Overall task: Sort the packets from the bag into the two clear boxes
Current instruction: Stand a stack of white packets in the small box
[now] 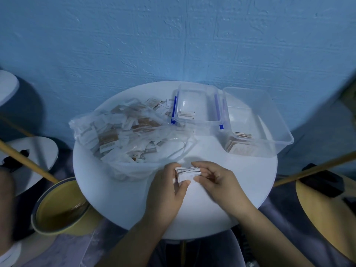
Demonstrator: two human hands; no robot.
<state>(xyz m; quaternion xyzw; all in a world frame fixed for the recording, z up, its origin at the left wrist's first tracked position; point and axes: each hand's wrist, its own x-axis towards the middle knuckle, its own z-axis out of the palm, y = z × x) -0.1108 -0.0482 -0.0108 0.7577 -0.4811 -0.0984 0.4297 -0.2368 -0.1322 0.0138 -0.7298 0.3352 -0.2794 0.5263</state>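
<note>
Above the desk (212, 205), left grip (165, 187) and right grip (217, 182) pinch a likely light, slippery packet stack (187, 173), best held edgewise.

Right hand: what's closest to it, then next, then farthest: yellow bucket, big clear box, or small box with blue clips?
1. big clear box, just ahead, to the right.
2. small box with blue clips, farther back.
3. yellow bucket, on the floor, far left.

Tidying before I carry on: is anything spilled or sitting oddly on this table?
Yes. A few packets lie loose on the table outside the bag, beside the smaller box. The larger box appears to overhang the table's right edge.
</note>
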